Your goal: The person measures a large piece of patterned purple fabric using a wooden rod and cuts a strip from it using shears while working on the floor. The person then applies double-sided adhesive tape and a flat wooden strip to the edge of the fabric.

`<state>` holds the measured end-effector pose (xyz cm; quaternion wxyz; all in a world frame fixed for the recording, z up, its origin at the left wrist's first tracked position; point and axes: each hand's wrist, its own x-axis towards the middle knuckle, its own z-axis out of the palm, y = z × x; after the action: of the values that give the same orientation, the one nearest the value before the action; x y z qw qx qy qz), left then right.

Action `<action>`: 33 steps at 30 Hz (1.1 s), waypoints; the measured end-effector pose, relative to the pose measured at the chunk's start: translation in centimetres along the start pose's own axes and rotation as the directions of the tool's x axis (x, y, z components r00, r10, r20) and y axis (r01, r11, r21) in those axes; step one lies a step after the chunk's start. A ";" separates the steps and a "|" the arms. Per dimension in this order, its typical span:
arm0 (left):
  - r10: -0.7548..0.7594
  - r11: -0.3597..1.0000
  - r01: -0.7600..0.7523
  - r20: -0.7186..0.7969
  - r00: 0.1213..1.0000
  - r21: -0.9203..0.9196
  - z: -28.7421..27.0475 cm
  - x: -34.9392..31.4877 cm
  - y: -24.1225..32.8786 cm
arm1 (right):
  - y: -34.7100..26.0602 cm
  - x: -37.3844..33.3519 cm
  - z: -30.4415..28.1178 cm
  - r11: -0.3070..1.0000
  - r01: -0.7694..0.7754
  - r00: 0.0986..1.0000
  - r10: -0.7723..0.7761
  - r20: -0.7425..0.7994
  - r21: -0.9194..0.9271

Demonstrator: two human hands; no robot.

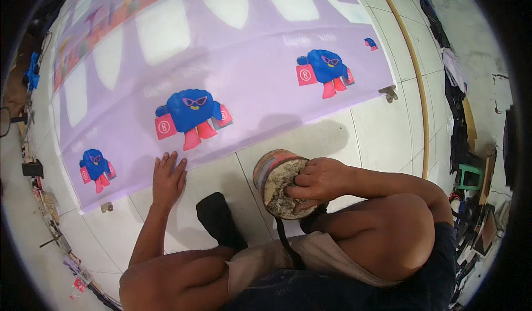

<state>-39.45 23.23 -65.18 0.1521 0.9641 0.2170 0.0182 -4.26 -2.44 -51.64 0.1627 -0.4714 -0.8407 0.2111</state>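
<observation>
Item 1: printed sheet (255, 84), lilac with a narrow white margin. Decoration: blue, rounded cartoon figures with pink glasses, pink legs and pink bags, set along the near edge; large white, round-ended panels beyond; multicoloured band toward the far left. State: unrolled, mostly flat. Position: spread over the pale tiled floor (382, 150), its right edge well short of the floor's right edge, its far side running out of view.

Item 2: round tub (265, 170), outer wall worn, reddish and brown. Contents: rough, crumbly, beige-grey mass filling the mouth, partly hidden. Pose: tilted, mouth turned toward the person. Position: just off the sheet's near edge; contact of base with floor cannot be told.
</observation>
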 end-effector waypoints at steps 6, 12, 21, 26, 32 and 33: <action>-0.005 0.999 0.004 -0.027 1.000 -0.053 0.9 -0.1 -0.3 | 0.1 0.7 0.3 0.997 -0.075 0.995 0.075 -0.064 0.010; -0.014 0.998 0.014 -0.007 1.000 -0.066 -0.2 0.0 -0.2 | 0.8 4.5 -2.1 0.968 -0.248 0.923 0.247 -0.295 0.034; 0.013 0.993 -0.011 0.019 1.000 -0.117 -1.0 0.2 -0.2 | 5.6 10.4 -4.1 0.928 -0.357 0.899 0.310 -0.308 -0.109; 0.035 0.992 -0.026 0.069 0.997 -0.124 -1.5 0.5 0.2 | 7.4 11.8 -3.3 0.903 -0.415 0.875 0.363 -0.320 -0.110; 0.022 0.991 -0.012 0.075 0.997 -0.130 -2.2 0.3 -0.4 | 6.9 12.2 -4.9 0.808 -0.553 0.832 0.550 -0.080 -0.203; -0.005 0.987 0.011 0.039 0.999 -0.163 -2.6 0.1 -0.6 | 6.8 12.4 -5.3 0.823 -0.513 0.856 0.511 -0.076 -0.245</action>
<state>-39.85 24.59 -62.87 0.2349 0.9477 0.2157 0.0169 -3.04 12.50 -49.61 0.0408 -0.6971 -0.7030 0.1345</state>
